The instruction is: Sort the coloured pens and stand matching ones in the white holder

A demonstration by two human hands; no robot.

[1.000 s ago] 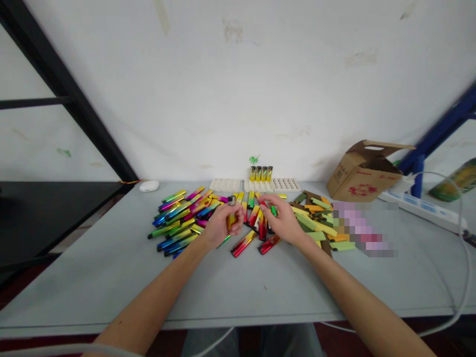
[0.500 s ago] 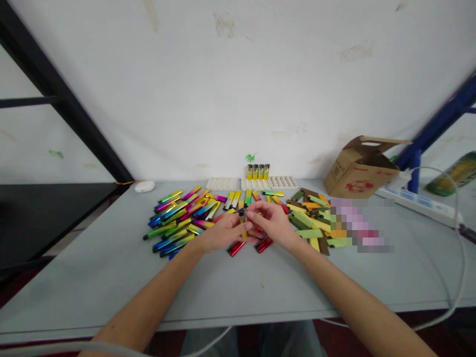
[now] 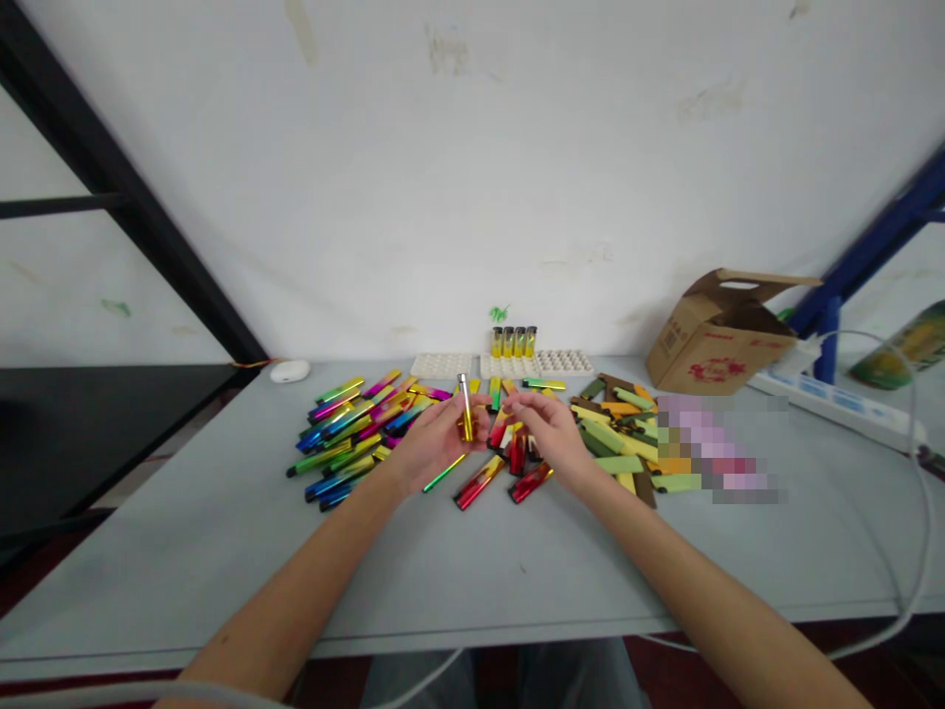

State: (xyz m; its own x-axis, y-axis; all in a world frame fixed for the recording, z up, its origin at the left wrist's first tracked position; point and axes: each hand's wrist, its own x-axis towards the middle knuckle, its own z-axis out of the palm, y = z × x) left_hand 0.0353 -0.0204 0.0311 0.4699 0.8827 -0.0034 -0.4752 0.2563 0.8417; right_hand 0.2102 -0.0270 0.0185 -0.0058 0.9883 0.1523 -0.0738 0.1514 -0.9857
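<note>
My left hand (image 3: 435, 443) holds a yellow lighter (image 3: 467, 412) with a silver top, tilted nearly upright. To its right, my right hand (image 3: 550, 433) has thumb and fingertips drawn together; whether something small is between them cannot be made out. Red and yellow lighters (image 3: 478, 483) lie on the table just below and between the hands. A pile of shiny multicoloured lighters (image 3: 354, 423) is left of my left hand. Green, yellow and orange lighters (image 3: 612, 438) are heaped beyond my right hand. Several yellow lighters (image 3: 515, 342) stand upright in a white tray (image 3: 509, 366) at the back.
Two more white trays, left (image 3: 443, 366) and right (image 3: 565, 363), flank the middle one. An open cardboard box (image 3: 713, 345) and a power strip (image 3: 834, 402) are at the right, with a white cable (image 3: 922, 512). A white case (image 3: 289, 371) lies at the back left.
The hands have moved apart, and the yellow lighter now shows raised in my left hand. My right hand has drawn slightly right, uncovering red lighters.
</note>
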